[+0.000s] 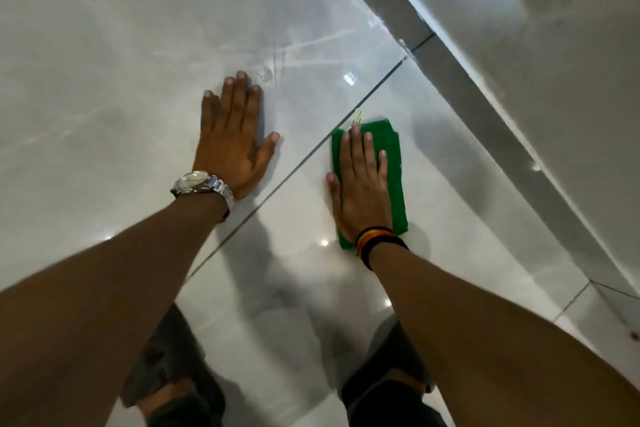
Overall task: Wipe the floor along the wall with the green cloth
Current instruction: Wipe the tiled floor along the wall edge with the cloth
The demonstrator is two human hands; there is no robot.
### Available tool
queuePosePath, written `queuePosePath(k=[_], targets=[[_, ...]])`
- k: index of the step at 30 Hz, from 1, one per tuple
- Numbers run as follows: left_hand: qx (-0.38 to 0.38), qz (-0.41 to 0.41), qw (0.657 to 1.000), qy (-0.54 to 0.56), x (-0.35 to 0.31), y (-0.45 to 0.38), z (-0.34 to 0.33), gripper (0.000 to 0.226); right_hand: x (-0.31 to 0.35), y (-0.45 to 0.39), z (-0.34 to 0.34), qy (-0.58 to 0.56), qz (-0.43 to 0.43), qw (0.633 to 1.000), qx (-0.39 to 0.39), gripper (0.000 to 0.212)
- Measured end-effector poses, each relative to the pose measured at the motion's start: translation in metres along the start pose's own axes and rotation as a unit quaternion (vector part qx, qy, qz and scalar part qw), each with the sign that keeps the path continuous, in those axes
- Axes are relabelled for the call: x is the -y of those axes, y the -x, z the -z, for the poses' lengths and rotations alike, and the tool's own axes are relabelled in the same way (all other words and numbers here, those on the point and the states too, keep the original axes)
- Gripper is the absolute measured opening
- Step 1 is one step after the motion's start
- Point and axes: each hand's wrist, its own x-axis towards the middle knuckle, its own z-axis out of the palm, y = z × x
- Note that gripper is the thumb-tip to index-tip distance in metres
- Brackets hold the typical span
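A folded green cloth (393, 163) lies flat on the glossy white tiled floor (121, 62), just right of a dark grout line. My right hand (360, 184) presses down on it with flat fingers, covering most of its left half; the cloth shows beyond the fingertips and along the right side. My left hand (235, 135), with a silver watch on the wrist, rests flat on the bare tile to the left, fingers spread, holding nothing. The wall (571, 87) runs diagonally at the right, with a grey skirting strip (460, 80) at its foot, a short way from the cloth.
A grout line (311, 152) runs diagonally between my hands. My knees and dark trousers (173, 367) are at the bottom of the view. Streaky wet marks (301, 45) show on the tile ahead of my left hand. A small dark speck (634, 335) lies at the right edge.
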Motion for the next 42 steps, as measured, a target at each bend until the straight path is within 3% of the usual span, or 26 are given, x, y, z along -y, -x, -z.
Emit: queuePosePath(k=[4, 10, 13, 21, 28, 34, 38, 42], targets=[[-0.064, 0.001, 0.998, -0.004, 0.017, -0.022, -0.009, 0.078, -0.057, 0.014, -0.012, 0.048, 0.101, 0.993, -0.025, 0.061], [-0.085, -0.003, 0.996, 0.021, 0.017, -0.027, -0.005, 0.076, -0.133, 0.014, 0.014, 0.039, -0.042, 0.998, -0.032, 0.065], [-0.079, -0.008, 0.997, 0.009, 0.018, -0.029, -0.007, 0.078, -0.152, -0.024, 0.040, 0.037, -0.017, 0.999, -0.012, 0.064], [-0.094, -0.015, 0.995, -0.002, 0.019, -0.031, -0.010, 0.080, -0.094, -0.149, 0.074, 0.002, 0.211, 0.977, -0.034, 0.056], [-0.106, -0.019, 0.994, -0.009, 0.019, -0.033, -0.009, 0.079, -0.067, -0.161, 0.068, 0.008, 0.176, 0.982, -0.074, 0.069], [-0.103, -0.023, 0.994, -0.018, 0.021, -0.034, -0.009, 0.078, 0.000, -0.165, 0.056, 0.041, 0.320, 0.946, -0.035, 0.071], [-0.099, -0.022, 0.995, -0.020, 0.020, -0.033, -0.011, 0.077, 0.035, -0.214, 0.067, 0.032, 0.276, 0.958, -0.067, 0.064], [-0.103, -0.028, 0.994, -0.022, 0.022, -0.032, -0.012, 0.076, -0.001, -0.234, 0.088, 0.048, 0.227, 0.968, -0.096, 0.069]])
